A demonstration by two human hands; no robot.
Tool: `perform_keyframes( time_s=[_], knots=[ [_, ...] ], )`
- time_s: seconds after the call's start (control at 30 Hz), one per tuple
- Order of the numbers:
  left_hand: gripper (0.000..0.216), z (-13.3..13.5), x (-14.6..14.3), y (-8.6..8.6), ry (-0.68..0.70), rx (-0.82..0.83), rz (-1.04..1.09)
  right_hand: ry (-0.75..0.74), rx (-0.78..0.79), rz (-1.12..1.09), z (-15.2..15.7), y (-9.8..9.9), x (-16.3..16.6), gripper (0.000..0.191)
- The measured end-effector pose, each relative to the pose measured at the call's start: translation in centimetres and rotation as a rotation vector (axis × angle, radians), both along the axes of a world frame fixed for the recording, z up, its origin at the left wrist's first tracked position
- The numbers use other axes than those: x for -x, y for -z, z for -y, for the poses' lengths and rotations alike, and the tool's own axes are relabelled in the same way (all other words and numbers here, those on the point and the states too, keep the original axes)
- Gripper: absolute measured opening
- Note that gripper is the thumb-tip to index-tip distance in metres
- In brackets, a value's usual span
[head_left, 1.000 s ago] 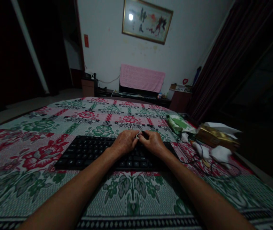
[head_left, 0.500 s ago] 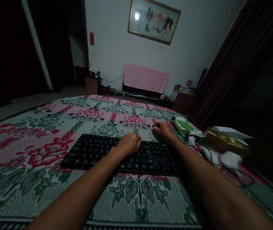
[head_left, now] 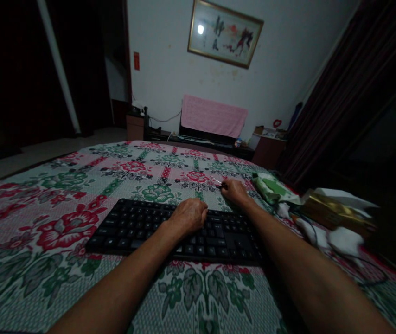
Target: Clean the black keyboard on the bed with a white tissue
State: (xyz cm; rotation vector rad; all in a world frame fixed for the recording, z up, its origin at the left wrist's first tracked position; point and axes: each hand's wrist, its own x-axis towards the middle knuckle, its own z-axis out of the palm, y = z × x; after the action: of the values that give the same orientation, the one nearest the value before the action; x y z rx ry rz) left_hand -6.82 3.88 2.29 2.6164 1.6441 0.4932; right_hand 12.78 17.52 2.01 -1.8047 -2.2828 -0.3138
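A black keyboard (head_left: pixel 124 225) lies flat on a flowered bedspread (head_left: pixel 198 287), its keys facing up. My left hand (head_left: pixel 188 216) rests over the middle of the keyboard, fingers curled into a closed shape. What those fingers hold, if anything, is hidden. Just beyond the keyboard's far right edge, my right hand (head_left: pixel 236 191) is closed around a small screwdriver (head_left: pixel 223 185). Its dark handle sticks out of the fist, and a thin bright shaft points away to the left, above the bedspread.
To the right lie a green-and-white tissue pack (head_left: pixel 271 186), a golden box (head_left: pixel 335 213) with paper in its top, and white bundles (head_left: pixel 346 240) with a dark cord. Beyond the bed, a pink cloth (head_left: pixel 213 115) covers a screen-like object. A dark curtain (head_left: pixel 323 102) hangs at right.
The view has shifted slightly. The screwdriver's thin shaft now shows beyond my right hand, where only a dark end showed before. My left hand stays over the keyboard.
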Motion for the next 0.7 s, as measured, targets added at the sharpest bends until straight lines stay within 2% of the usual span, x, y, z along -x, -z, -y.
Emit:
perform_keyframes(
  time_s=[0.5, 0.7],
  knots=[
    [0.033, 0.1, 0.0, -0.1, 0.009, -0.007, 0.015, -0.024, 0.023, -0.02, -0.6, 0.1, -0.3, 0.036],
    [0.033, 0.1, 0.0, -0.1, 0.012, 0.006, 0.018, -0.004, -0.035, -0.161, 0.4, -1.2, -0.6, 0.039]
  ],
)
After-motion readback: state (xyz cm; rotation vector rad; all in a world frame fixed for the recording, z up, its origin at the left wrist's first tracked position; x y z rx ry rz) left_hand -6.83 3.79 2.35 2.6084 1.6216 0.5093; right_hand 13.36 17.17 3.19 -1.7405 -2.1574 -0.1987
